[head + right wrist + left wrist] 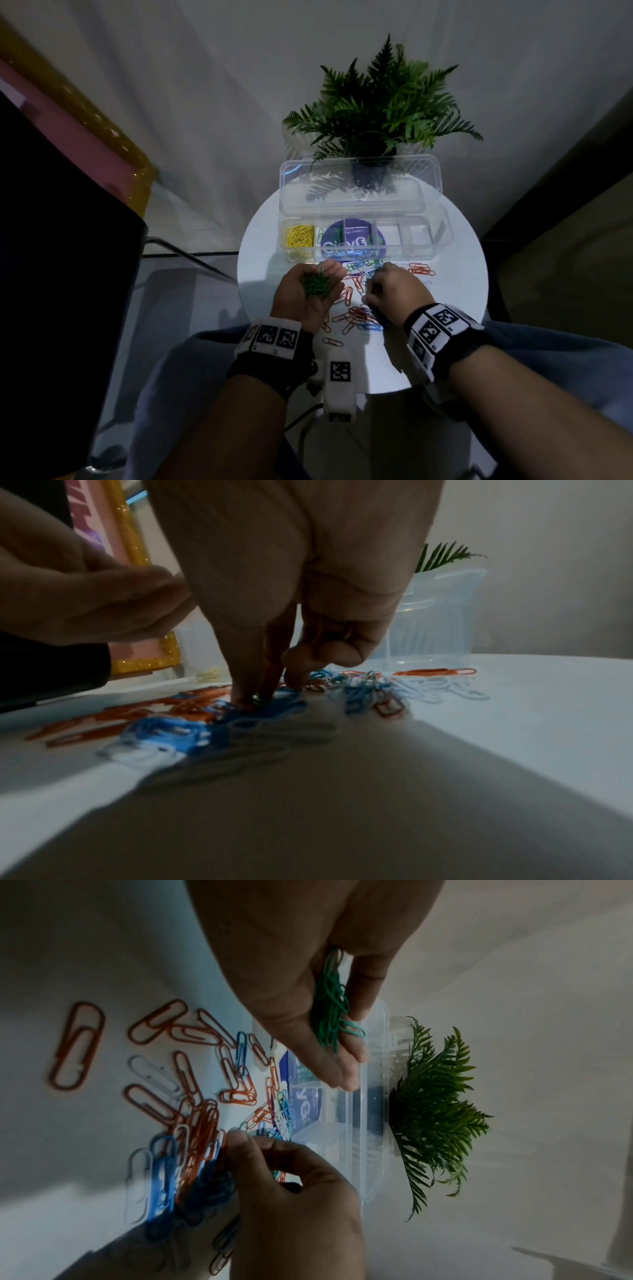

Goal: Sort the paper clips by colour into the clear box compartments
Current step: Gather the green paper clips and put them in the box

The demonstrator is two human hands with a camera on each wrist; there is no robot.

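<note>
My left hand [323,274] lies palm up over the table's near left, its fingers curled round a bunch of green paper clips [317,286]; the left wrist view shows that bunch [330,1001] between thumb and fingers. My right hand [371,281] reaches down into the mixed pile of loose clips [356,308]. In the right wrist view its thumb and forefinger [255,696] pinch what looks like a green clip among blue ones [178,731]. The clear box [435,251] stands behind, with yellow clips [300,236] in the leftmost compartment and a few green clips [338,235] in the second.
The box lid [359,185] stands open at the back, and a potted fern [376,109] is behind it. Orange clips [421,270] lie to the right near the box. The round white table [459,308] ends close to my knees. A dark object [61,274] is at the left.
</note>
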